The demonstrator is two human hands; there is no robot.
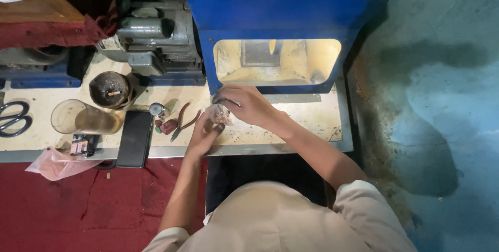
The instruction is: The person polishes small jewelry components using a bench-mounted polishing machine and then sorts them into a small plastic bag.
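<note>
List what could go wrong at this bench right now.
The small clear plastic bag, held between left hand and right hand, may spill. The left forearm lies near the pliers and the phone at the table edge, so it might knock them off.

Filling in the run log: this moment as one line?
left hand: on small clear bag | right hand: on bag top | pliers: beside, untouched | phone: bench edge

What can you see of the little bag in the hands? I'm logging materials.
The bag is small, clear, crinkled plastic, with something pale and pinkish inside that is too small to make out. It is held just above the dusty bench, between the left hand below and the right hand above.
</note>
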